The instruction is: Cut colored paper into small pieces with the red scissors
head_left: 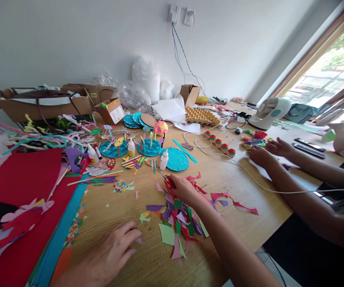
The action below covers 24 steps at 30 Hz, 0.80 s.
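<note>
My left hand (114, 247) rests low on the wooden table, fingers loosely bent and slightly apart, with nothing held. A small lavender paper scrap (138, 240) lies by its fingertips. Further forward, my right hand (180, 186) is closed on red-handled scissors (167, 184), whose blades point toward a white glue bottle (164, 160). Partly under my right forearm spreads a heap of coloured paper scraps (176, 223). Just beyond the scissors are a blue disc (176, 159) and a striped paper fish (153, 164).
Coloured sheets (19, 171) and pipe cleaners (46, 139) cover the left side. Decorated blue discs (112, 149) stand mid-table before cardboard boxes (43, 104). At right, another person's hands (261, 155) work near a white cable (249, 176) and a white fan (270, 112).
</note>
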Available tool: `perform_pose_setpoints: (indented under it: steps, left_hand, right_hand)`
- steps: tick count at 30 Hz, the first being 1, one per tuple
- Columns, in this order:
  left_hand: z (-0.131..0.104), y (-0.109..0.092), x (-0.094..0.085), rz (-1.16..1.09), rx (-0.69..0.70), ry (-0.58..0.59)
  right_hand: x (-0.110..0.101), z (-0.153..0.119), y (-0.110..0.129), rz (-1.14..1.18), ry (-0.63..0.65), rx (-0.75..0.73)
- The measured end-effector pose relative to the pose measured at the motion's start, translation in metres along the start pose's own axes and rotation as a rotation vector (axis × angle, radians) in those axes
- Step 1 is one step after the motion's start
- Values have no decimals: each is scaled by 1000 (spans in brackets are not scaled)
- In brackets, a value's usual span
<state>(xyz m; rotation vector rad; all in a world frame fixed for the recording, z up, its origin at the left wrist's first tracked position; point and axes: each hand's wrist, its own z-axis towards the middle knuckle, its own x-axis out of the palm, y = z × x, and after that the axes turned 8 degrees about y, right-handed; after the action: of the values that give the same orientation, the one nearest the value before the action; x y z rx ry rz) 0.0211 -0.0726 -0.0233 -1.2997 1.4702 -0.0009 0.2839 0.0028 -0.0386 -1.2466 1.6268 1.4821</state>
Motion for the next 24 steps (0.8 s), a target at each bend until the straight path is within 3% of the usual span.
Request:
perform_pose_setpoints:
  steps: [3, 6, 9, 11, 16, 24]
  left_hand:
    - [5, -1, -4, -141, 78, -86]
    - [14, -4, -14, -385, 72, -163]
    - [26, -10, -25, -616, 67, -218]
    - [35, -16, -30, -708, 121, -263]
    - [53, -28, -34, -763, 238, -338]
    - [46, -24, -43, -848, 111, -552]
  right_hand:
    - [-10, -5, -7, 88, -78, 25]
    - [-21, -16, -4, 197, -135, 9]
    - [-24, -30, 17, 324, -147, -53]
    - [-22, -39, 37, 560, -148, -122]
    - [-13, -49, 75, 574, -99, -198]
    - [-9, -46, 86, 880, -68, -137]
